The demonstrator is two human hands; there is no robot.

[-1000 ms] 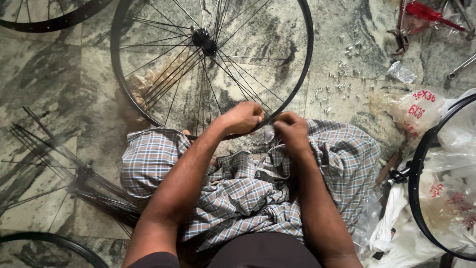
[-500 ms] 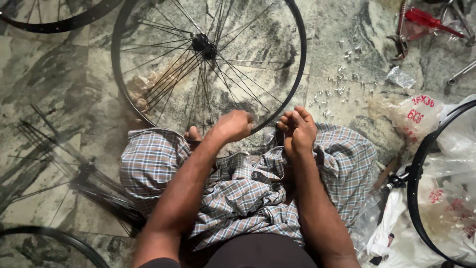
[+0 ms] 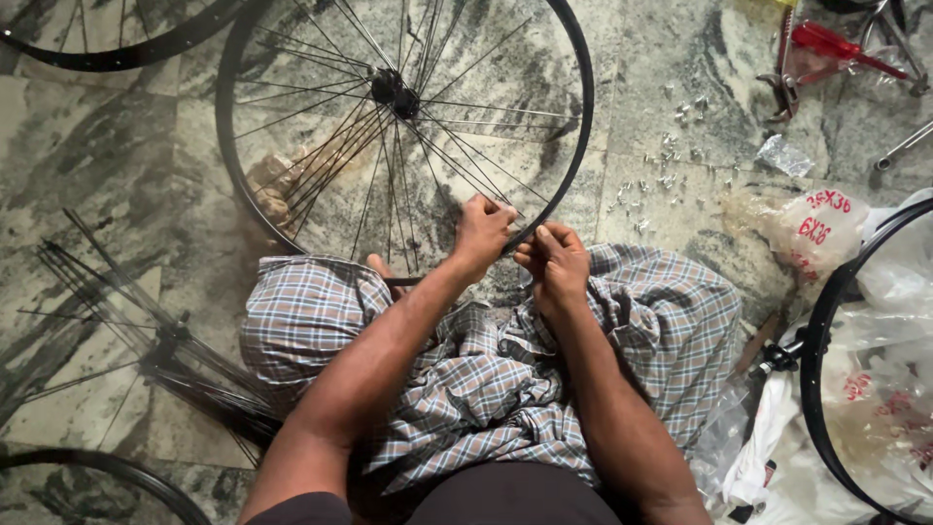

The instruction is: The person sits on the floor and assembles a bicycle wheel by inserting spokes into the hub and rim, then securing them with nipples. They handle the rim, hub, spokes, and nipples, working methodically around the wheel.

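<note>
Head view: both hands [image 3: 483, 231] [image 3: 554, 261] pinch wheel rim [image 3: 581, 126].

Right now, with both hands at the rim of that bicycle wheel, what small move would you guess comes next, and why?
Probably a small turn of the wheel to bring the next spoke round. Both the left hand and the right hand pinch at one spot on the near rim, and many spokes fan from the hub.

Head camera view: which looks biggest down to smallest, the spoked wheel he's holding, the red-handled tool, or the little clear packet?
1. Spoked wheel, by far.
2. Red-handled tool.
3. Clear packet, though it is not much smaller than the tool.
</note>
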